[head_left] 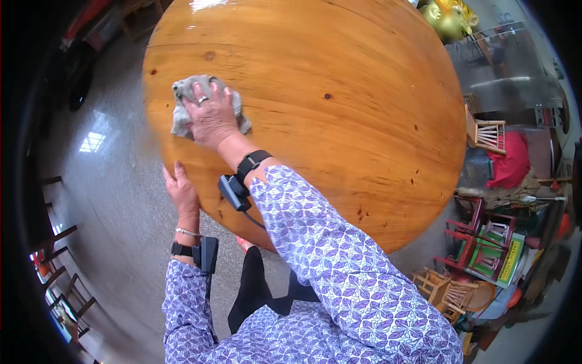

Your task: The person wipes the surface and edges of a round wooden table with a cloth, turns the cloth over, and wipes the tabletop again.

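Observation:
My right hand (pixel 212 118) lies on a crumpled grey rag (pixel 182 121), its fingers pressing the cloth onto the round wooden table (pixel 339 139) near the left side. A ring is on one of its fingers. Lower down, my left hand (pixel 182 191) rests against the table's left rim with its fingers extended and apart, holding nothing that I can see. Both wrists carry black straps with small dark devices, and a bracelet circles the left wrist. The tabletop is varnished, with dark knots showing.
Small bamboo chairs (pixel 486 134) and a red cloth (pixel 509 161) are to the right. Dark red stools (pixel 470 233) and more bamboo seats (pixel 451 294) stand lower right. A gold bag (pixel 445 21) sits at the top right. Grey floor (pixel 115 200) runs along the left, with dark chairs at its edge.

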`<state>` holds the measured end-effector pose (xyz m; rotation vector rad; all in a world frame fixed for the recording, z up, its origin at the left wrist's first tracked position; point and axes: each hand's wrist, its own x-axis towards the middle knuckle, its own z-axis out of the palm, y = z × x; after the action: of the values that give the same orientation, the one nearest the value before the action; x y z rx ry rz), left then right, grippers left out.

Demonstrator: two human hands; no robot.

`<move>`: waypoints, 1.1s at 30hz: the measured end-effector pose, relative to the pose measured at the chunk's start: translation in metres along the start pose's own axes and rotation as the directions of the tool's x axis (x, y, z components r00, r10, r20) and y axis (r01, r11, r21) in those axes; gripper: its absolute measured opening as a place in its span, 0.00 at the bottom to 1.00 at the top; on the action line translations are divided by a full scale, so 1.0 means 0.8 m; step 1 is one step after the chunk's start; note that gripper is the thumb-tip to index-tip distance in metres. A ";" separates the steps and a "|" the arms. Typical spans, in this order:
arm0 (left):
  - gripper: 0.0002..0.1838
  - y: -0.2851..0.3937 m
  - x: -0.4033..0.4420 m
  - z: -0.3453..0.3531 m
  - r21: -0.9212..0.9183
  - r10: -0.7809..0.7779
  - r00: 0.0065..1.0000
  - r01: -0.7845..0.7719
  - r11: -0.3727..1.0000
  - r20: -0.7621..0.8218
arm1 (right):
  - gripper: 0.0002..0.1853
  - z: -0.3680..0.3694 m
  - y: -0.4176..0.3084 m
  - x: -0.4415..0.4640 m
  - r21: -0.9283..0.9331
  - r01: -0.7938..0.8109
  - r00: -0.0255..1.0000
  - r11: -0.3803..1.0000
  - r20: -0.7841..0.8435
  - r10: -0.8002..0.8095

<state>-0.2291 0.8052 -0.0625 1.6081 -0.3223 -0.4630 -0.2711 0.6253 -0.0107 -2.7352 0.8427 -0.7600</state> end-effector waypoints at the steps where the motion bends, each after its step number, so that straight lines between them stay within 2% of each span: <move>1: 0.29 0.009 -0.004 0.002 0.019 -0.048 0.999 0.048 0.999 -0.012 | 0.27 -0.012 0.022 0.001 0.002 0.000 1.000 1.000 -0.010 0.000; 3: 0.29 0.010 -0.003 0.002 -0.002 -0.019 1.000 0.019 1.000 0.000 | 0.26 -0.055 0.094 0.001 -0.098 -0.198 0.979 0.975 -0.065 0.193; 4: 0.29 0.008 -0.002 0.000 -0.012 -0.003 1.000 0.003 1.000 0.005 | 0.26 -0.084 0.143 0.000 -0.165 -0.267 0.958 0.949 0.057 0.280; 5: 0.29 0.007 -0.002 -0.001 0.051 0.001 1.000 0.000 0.999 -0.018 | 0.27 -0.113 0.194 -0.007 -0.238 -0.324 0.913 0.916 0.173 0.368; 6: 0.29 0.006 -0.001 -0.002 0.063 -0.002 1.000 0.002 0.998 -0.014 | 0.28 -0.124 0.249 -0.035 -0.376 -0.345 0.932 0.860 -0.027 0.361; 7: 0.28 0.007 0.000 -0.003 0.072 -0.005 1.000 0.005 0.997 -0.007 | 0.27 -0.149 0.300 -0.062 -0.340 -0.436 0.890 0.833 -0.028 0.455; 8: 0.28 0.008 -0.002 -0.003 0.080 -0.009 1.000 0.009 0.997 0.002 | 0.27 -0.170 0.349 -0.101 -0.318 -0.480 0.875 0.818 -0.099 0.474; 9: 0.28 0.011 -0.005 -0.001 0.094 -0.006 1.000 0.005 0.996 0.012 | 0.28 -0.206 0.384 -0.138 -0.404 -0.497 0.861 0.768 -0.123 0.493; 10: 0.28 0.016 -0.007 0.001 0.108 0.002 1.000 -0.004 0.994 0.019 | 0.30 -0.225 0.432 -0.184 -0.408 -0.560 0.826 0.721 -0.200 0.528; 12: 0.28 0.027 -0.004 0.007 0.152 0.012 1.000 -0.012 0.988 0.002 | 0.34 -0.280 0.485 -0.254 -0.349 -0.768 0.610 0.537 -0.143 0.779; 13: 0.28 0.033 -0.006 0.012 0.184 0.011 1.000 -0.007 0.983 -0.022 | 0.36 -0.285 0.491 -0.275 -0.442 -0.802 0.551 0.401 -0.291 0.782; 14: 0.28 0.035 -0.011 0.010 0.220 0.001 0.999 0.008 0.975 -0.042 | 0.37 -0.288 0.477 -0.269 -0.458 -0.811 0.525 0.364 -0.298 0.797; 16: 0.28 0.029 -0.010 0.007 0.238 0.026 0.999 -0.018 0.971 -0.027 | 0.35 -0.266 0.458 -0.240 -0.584 -0.726 0.548 0.364 -0.171 0.819; 18: 0.28 0.028 -0.004 0.007 0.234 0.042 0.999 -0.036 0.972 -0.018 | 0.30 -0.217 0.411 -0.202 -0.502 -0.523 0.841 0.689 -0.169 0.515; 19: 0.28 0.029 -0.005 0.008 0.225 0.037 0.999 -0.032 0.974 -0.018 | 0.28 -0.201 0.374 -0.176 -0.472 -0.366 0.929 0.802 -0.128 0.348; 20: 0.29 0.030 -0.007 0.009 0.217 0.032 0.999 -0.027 0.976 -0.018 | 0.29 -0.195 0.332 -0.149 -0.353 -0.375 0.920 0.857 -0.028 0.391; 22: 0.29 0.041 -0.014 0.016 0.347 0.028 0.997 -0.002 0.938 -0.070 | 0.31 -0.165 0.305 -0.129 -0.169 -0.354 0.935 0.920 -0.093 0.343; 23: 0.30 0.045 -0.012 0.013 0.410 0.031 0.994 0.014 0.912 -0.102 | 0.30 -0.167 0.293 -0.123 0.278 -0.510 0.843 0.814 -0.024 0.537; 24: 0.31 0.041 -0.008 0.008 0.419 0.049 0.994 -0.005 0.908 -0.096 | 0.28 -0.185 0.268 -0.115 0.645 -0.574 0.737 0.505 0.139 0.661; 25: 0.31 0.032 -0.005 0.005 0.426 0.065 0.994 -0.021 0.904 -0.088 | 0.27 -0.200 0.251 -0.116 0.839 -0.540 0.637 0.065 0.356 0.684; 26: 0.32 0.024 -0.004 0.003 0.431 0.074 0.994 -0.034 0.902 -0.076 | 0.27 -0.206 0.255 -0.129 0.894 -0.397 0.671 -0.209 0.438 0.599; 28: 0.33 0.027 -0.006 0.004 0.482 0.071 0.994 -0.020 0.876 -0.088 | 0.34 -0.223 0.236 -0.143 0.873 -0.267 0.704 -0.409 0.466 0.536; 31: 0.31 0.040 -0.008 0.010 0.532 0.088 0.991 -0.023 0.847 -0.099 | 0.31 -0.221 0.221 -0.190 0.806 0.021 0.671 -0.591 0.427 0.606; 33: 0.29 0.036 -0.008 0.011 0.617 0.083 0.986 0.022 0.787 -0.142 | 0.30 -0.215 0.214 -0.202 0.755 -0.011 0.715 -0.655 0.464 0.523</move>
<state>-0.2365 0.7980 -0.0337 2.2675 -0.4015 -0.1971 -0.5569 0.5722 0.0149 -0.3003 0.4756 -0.9381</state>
